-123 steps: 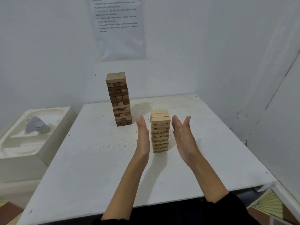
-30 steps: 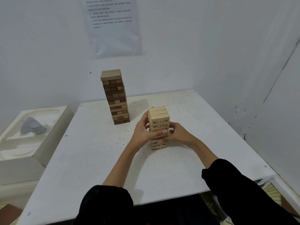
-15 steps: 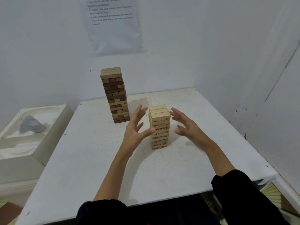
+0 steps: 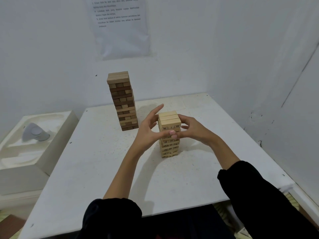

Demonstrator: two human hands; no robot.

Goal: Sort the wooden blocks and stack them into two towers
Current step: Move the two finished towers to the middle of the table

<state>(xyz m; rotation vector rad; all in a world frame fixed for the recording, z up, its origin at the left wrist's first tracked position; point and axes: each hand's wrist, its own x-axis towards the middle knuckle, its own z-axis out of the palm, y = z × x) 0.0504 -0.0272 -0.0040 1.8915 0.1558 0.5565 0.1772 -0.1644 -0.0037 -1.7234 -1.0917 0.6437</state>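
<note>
Off the table's left edge stands a foam box [image 4: 51,152], lower than the table top; a grey thing [image 4: 34,132] lies in its hollow; what it is I cannot tell. The white table [image 4: 96,169] fills the middle, its far edge against the wall [image 4: 241,49]. Near the far edge, left of centre, stands the dark tower [image 4: 123,100]; it is upright, built of brown and lighter blocks in crossed layers, with a pale layer on top; nothing touches it. On the wall above it hangs a sheet [image 4: 120,28] of printed lines, too small to read. Nearer and to the right comes the left hand [image 4: 148,133], out of a black sleeve [image 4: 112,218]; its thumb [image 4: 167,133] lies across the front face of the pale tower [image 4: 170,121] about halfway up, its other fingers reach round the tower's left side, and the forefinger sticks up straight past the top; so the hand grasps the tower. The pale tower stands upright about mid-table, right of the dark one and well apart from it, shorter, with black numbers on its block ends. The right hand [image 4: 195,130] clasps the tower's right side near the top, fingers curled round it; its thumb meets the left thumb at the front.
</note>
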